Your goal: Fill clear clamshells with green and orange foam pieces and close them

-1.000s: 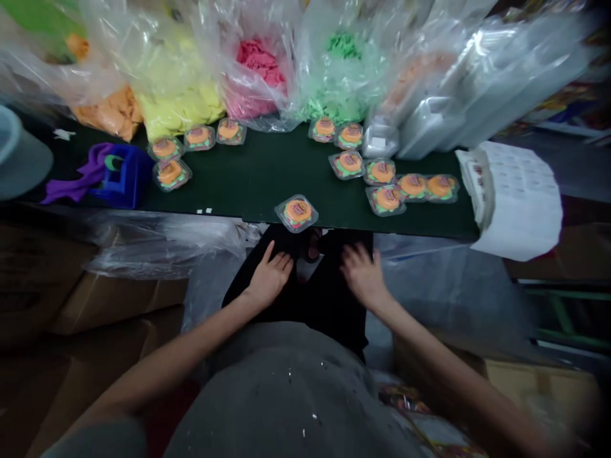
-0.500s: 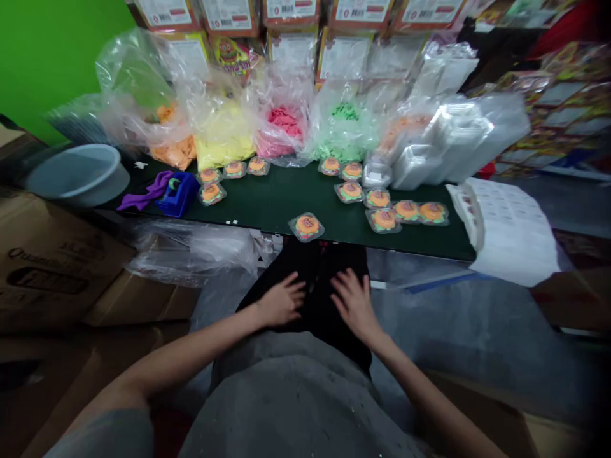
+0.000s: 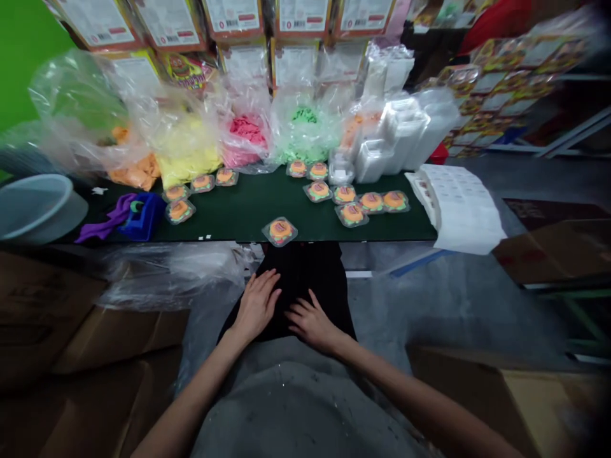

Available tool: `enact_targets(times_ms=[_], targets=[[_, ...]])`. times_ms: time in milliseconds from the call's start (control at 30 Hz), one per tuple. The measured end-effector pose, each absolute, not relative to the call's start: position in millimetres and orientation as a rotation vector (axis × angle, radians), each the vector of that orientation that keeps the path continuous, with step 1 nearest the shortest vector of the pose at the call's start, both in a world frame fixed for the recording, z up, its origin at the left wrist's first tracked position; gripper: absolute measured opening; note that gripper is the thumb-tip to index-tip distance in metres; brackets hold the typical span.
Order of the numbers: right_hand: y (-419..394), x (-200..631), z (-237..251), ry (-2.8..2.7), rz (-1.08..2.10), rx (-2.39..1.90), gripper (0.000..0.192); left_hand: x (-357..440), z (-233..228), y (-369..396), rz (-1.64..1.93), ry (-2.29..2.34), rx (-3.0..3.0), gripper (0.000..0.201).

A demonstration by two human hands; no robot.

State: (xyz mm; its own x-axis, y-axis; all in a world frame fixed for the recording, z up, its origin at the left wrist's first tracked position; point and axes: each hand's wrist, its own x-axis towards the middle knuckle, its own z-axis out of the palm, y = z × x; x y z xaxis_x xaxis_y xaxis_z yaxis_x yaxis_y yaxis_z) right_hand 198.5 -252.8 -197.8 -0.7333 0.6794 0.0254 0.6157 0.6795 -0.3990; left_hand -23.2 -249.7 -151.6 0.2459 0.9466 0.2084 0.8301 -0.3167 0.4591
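Observation:
My left hand [image 3: 258, 304] rests on the black trousers [image 3: 291, 273] over my lap, its fingers stretched out and holding nothing. Close by, my right hand [image 3: 312, 321] lies on the lap too, palm down with fingers apart. Just beyond my knees, a burger-shaped piece in a clear plastic pack [image 3: 280, 231] sits at the front edge of the dark green table [image 3: 248, 213]. More such packs [image 3: 352, 214] lie in a cluster to the right, and several others [image 3: 180, 210] to the left. Neither hand touches any of them.
Plastic bags of orange, yellow [image 3: 188, 149], pink [image 3: 245, 137] and green [image 3: 305, 130] pieces line the back. Stacked clear trays [image 3: 398, 137] and paper sheets [image 3: 461, 203] are at right. A grey basin [image 3: 38, 207] and a blue tape dispenser [image 3: 142, 216] are at left; cardboard boxes [image 3: 119, 337] flank me.
The view has turned to the right. My left hand has slid forward along the thigh, and my right hand has drawn back and inward across the lap.

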Motion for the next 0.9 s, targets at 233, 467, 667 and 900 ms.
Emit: enact_targets(times_ms=[233,467,667,900], targets=[[-151,244,-196,-2.669,0.414,-1.198,0.027,-23,-156,-236,0.485,1.844,2.256,0.044],[-126,277,-208,-2.256,0.390,-1.578,0.051,65,-157,-228,-0.066,1.423,2.071,0.054],[-190,246,-206,-2.036,0.319,-1.735,0.050,27,-130,-252,-0.064,0.722,1.950,0.047],[-256,232,-201,-2.671,0.822,-0.949,0.021,-32,-141,-194,-0.094,1.100,2.555,0.043]])
